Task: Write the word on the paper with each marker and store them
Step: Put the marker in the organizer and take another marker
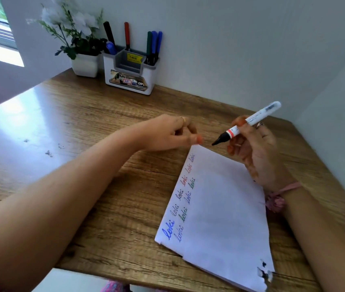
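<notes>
Head view. The right hand (255,152) grips a white marker (249,123), uncapped, its black tip pointing left and down, above the far corner of the paper (226,207) and not touching it. The left hand (167,133) lies just beside that corner with fingers curled; whether it holds the cap cannot be told. The paper lies askew at the near right of the desk (83,127). The holder (131,68) stands far, against the wall, right of a plant (79,39). Risks, as judged: the bare tip could smear the desk or the left thumb, which is near it; the unpinned sheet could slide under the first stroke, since no hand presses it; a new word could crowd the two written rows; an uncapped marker put in the holder would dry or stain. Count: one marker in hand; six in the holder, namely one black and one blue at left, one red in the middle, one green and two blue at right; one sheet; two rows of "loki", about six words above and about five below, small and partly blurred; one plant.
</notes>
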Motion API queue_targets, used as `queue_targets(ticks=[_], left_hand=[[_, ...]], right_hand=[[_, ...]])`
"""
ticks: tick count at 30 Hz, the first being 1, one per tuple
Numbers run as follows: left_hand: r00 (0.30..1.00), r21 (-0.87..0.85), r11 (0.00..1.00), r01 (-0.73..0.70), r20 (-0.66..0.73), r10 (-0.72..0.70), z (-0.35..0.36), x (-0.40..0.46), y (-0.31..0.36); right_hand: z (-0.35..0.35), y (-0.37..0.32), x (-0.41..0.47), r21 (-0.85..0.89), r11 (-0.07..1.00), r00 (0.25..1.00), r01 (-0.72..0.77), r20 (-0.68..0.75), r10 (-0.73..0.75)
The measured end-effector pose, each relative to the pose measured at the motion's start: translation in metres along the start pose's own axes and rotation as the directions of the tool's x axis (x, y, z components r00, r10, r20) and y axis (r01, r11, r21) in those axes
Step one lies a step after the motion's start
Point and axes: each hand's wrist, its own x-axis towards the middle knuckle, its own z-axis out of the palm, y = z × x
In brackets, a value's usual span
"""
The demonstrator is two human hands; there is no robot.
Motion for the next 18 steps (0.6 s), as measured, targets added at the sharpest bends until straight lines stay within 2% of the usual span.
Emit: queue_targets(ticks=[2, 5, 10, 14, 18], left_hand=[[0.996, 0.119, 0.992, -0.039, 0.087, 0.028, 0.002, 0.005, -0.007], [0.989, 0.167, 0.983, -0.071, 0.143, 0.047, 0.005, 0.008, -0.009], [0.987, 0.188, 0.978, -0.094, 0.144, 0.067, 0.006, 0.012, -0.014], [0.988, 0.159, 0.98, -0.12, 0.112, 0.102, 0.007, 0.013, -0.016], [0.991, 0.118, 0.987, -0.113, 0.084, 0.103, 0.009, 0.014, -0.018]], right_hand=[[-0.002, 0.002, -0.001, -0.104, 0.995, 0.993, -0.001, 0.12, 0.013], [0.0, 0.004, -0.004, -0.203, 0.979, 0.952, 0.024, 0.305, 0.04], [0.004, 0.001, -0.003, -0.318, 0.948, 0.878, -0.026, 0.446, 0.174], [0.008, 0.002, 0.001, -0.411, 0.911, 0.833, -0.025, 0.496, 0.246], [0.012, 0.013, -0.003, -0.466, 0.885, 0.888, -0.005, 0.404, 0.218]])
